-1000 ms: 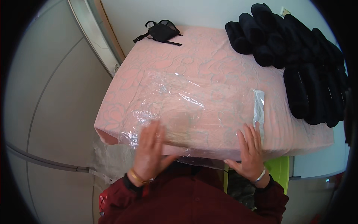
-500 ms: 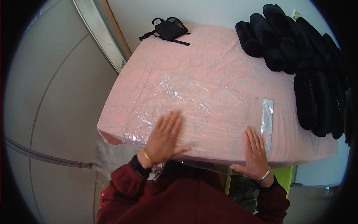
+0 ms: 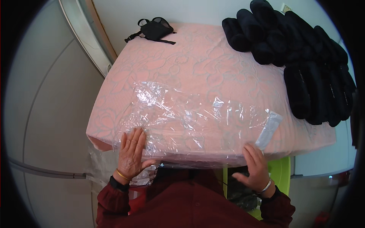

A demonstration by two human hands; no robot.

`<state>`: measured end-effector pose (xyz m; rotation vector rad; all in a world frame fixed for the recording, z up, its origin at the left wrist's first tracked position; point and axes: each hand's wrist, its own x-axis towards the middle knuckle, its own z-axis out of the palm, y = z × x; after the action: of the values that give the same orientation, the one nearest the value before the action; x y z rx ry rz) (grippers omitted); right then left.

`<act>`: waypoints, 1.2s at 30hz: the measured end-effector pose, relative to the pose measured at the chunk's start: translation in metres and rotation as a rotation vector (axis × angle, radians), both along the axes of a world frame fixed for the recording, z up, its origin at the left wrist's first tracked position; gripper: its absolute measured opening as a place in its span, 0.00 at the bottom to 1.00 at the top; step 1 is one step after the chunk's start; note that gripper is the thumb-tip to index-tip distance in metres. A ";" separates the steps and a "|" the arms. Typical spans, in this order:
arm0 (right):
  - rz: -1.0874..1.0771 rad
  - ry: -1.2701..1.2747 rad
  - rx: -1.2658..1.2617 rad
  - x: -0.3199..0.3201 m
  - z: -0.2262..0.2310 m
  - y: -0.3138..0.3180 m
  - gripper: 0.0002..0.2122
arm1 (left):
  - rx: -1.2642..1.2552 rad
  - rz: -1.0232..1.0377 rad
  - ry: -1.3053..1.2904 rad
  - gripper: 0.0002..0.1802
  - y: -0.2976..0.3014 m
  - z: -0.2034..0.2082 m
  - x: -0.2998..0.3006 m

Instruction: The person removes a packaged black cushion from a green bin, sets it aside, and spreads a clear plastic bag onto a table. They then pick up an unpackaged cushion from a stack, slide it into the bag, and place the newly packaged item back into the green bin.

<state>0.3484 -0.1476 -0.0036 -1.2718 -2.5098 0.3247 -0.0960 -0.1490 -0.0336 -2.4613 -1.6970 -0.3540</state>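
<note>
A large clear plastic bag (image 3: pixel 197 121) lies crinkled over the front of the pink patterned cover, its near edge hanging past the front. One end, on the right, carries a whitish strip (image 3: pixel 269 129). My left hand (image 3: pixel 131 155) rests on the bag's near left part, fingers stretched out and thumb apart. At the bag's near right edge, beside the strip, is my right hand (image 3: pixel 256 169), its fingers extended and thumb spread. Neither hand is closed around anything.
Several black rolled cushions (image 3: pixel 304 64) are piled at the back right of the pink-covered surface (image 3: pixel 171 68). A black strapped mesh item (image 3: pixel 156 29) lies at the far left. A green bin (image 3: pixel 279 174) stands below the front right edge. Grey panels (image 3: pixel 42 106) flank the left.
The bag has slid toward me and wrinkled more, its strip now tilted. My left hand has moved left and nearer; my right hand has moved slightly nearer. The whole view has shifted a little.
</note>
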 end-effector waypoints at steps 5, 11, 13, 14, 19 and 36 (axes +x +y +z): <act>0.060 -0.097 0.237 -0.012 0.025 0.041 0.40 | -0.021 0.009 0.035 0.55 0.003 0.009 0.004; -0.068 -0.242 0.185 -0.008 -0.001 0.066 0.40 | 0.039 0.053 -0.050 0.52 0.005 0.034 0.081; -0.072 -0.251 0.158 -0.009 -0.004 0.069 0.41 | -0.028 -0.144 -0.130 0.52 0.015 0.034 0.133; -0.036 -0.241 0.180 -0.011 -0.002 0.071 0.41 | -0.033 -0.229 -0.129 0.53 0.020 0.031 0.159; 0.049 -0.171 0.124 -0.011 -0.008 0.075 0.44 | -0.055 -0.350 -0.146 0.55 0.047 0.004 0.192; -0.463 -0.248 0.241 0.027 -0.030 0.080 0.38 | 0.209 0.118 -0.273 0.37 0.009 0.030 0.039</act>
<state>0.3754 -0.0678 -0.0332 -1.8140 -2.2519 -0.2481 -0.0565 -0.1401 -0.0037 -2.2334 -1.7884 -0.8399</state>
